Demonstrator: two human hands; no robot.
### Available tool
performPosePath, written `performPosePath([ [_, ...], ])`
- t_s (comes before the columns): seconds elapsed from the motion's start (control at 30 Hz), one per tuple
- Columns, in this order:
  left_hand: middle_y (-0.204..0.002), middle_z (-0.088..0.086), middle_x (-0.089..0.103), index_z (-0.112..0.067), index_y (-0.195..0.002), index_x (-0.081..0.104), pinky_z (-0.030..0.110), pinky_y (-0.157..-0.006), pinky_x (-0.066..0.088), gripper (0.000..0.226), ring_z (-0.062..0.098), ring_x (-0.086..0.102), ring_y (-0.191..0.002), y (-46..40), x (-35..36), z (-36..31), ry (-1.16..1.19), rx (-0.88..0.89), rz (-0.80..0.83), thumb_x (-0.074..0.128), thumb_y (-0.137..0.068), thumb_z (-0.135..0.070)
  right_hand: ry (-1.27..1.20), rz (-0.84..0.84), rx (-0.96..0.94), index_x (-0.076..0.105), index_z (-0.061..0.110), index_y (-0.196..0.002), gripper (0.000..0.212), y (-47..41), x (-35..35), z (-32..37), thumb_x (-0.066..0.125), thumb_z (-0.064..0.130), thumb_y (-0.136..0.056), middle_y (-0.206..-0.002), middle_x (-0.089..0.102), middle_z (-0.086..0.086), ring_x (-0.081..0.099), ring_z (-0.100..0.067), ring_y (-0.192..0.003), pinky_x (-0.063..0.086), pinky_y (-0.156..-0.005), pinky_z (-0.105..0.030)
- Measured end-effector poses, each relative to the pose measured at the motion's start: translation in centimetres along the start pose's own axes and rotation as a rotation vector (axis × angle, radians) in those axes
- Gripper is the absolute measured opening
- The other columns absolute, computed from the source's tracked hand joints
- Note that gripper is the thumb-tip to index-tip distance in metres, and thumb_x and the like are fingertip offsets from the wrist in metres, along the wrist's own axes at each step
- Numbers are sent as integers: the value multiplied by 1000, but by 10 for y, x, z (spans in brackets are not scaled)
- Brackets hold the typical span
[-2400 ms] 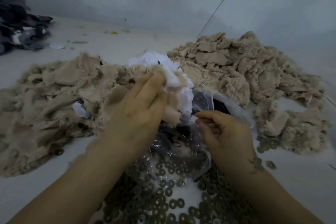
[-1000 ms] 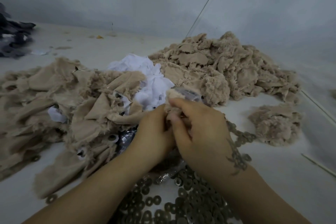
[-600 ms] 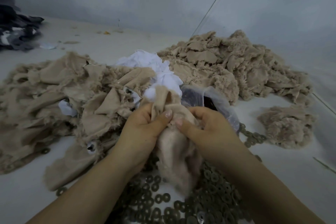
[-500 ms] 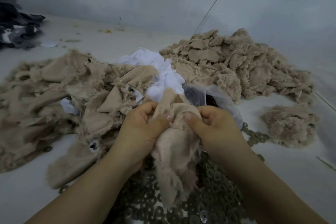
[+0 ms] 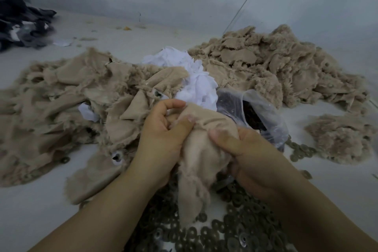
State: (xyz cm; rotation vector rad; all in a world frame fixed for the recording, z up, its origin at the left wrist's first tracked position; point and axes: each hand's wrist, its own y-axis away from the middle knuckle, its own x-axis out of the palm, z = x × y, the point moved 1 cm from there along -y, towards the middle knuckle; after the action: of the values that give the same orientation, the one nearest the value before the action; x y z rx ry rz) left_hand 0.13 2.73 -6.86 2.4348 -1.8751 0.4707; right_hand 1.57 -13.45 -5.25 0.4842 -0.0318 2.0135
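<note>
A beige plush fabric piece [image 5: 196,161] hangs between my two hands at the centre of the view. My left hand [image 5: 163,141] grips its upper left edge, thumb pressed on the cloth. My right hand [image 5: 249,153] pinches the upper right side with thumb on top. The lower end of the piece dangles over a spread of dark ring-shaped washers [image 5: 241,229] on the white table [image 5: 30,217]. Whatever lies inside the fabric fold is hidden.
A heap of beige plush pieces [image 5: 51,104] lies at left, some with eyes fitted. Another heap [image 5: 276,67] sits at back right, a small clump [image 5: 339,139] at right. White fabric scraps [image 5: 196,82], a clear plastic bag [image 5: 257,112] and dark cloth [image 5: 18,22] lie around.
Both hands have lifted a beige plush piece off the pile and hold it up between them; since half a second ago the grip has barely shifted.
</note>
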Motion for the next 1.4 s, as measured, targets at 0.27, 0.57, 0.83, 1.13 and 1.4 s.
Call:
performPosePath([
  [0.27,-49,3,46,-7,-92,70,26,-39,42,7,16,38,-39,0,-4,-8,-52,15,185,66,-87,-10,-80,-197,-18,79,5,-95,42,-4,-5,0,64,40,-77,-104,75,-21,75,-32,-92,61,-65,-34],
  [0.57,-71,-11,71,-16,-95,75,15,-59,49,10,0,64,-61,3,-3,-15,-381,232,287,71,-89,-9,-303,-34,209,79,4,-100,54,-6,-7,2,57,51,-86,-109,74,-19,74,-32,-95,62,-71,-40],
  [0.83,-46,-9,54,-17,-78,64,14,-40,32,16,0,39,-38,-12,-15,-3,-411,144,-113,66,-91,-8,-129,135,236,66,7,-129,52,-1,3,-6,70,33,-84,-129,66,-18,66,-34,-117,58,-90,-45],
  [1.13,-66,2,61,-15,-68,68,29,-60,45,43,11,57,-63,-7,-7,-3,-702,331,221,59,-86,-53,-293,-160,272,75,-1,-105,46,-9,-4,-8,50,37,-100,-111,72,-24,73,-34,-97,62,-77,-44],
  [1.4,-55,-11,38,-15,-56,43,15,-53,30,44,2,39,-53,-3,-5,-7,-658,345,271,69,-91,-22,-338,-69,201,73,0,-111,60,-6,-1,-3,60,52,-86,-119,70,-23,72,-34,-103,61,-73,-43],
])
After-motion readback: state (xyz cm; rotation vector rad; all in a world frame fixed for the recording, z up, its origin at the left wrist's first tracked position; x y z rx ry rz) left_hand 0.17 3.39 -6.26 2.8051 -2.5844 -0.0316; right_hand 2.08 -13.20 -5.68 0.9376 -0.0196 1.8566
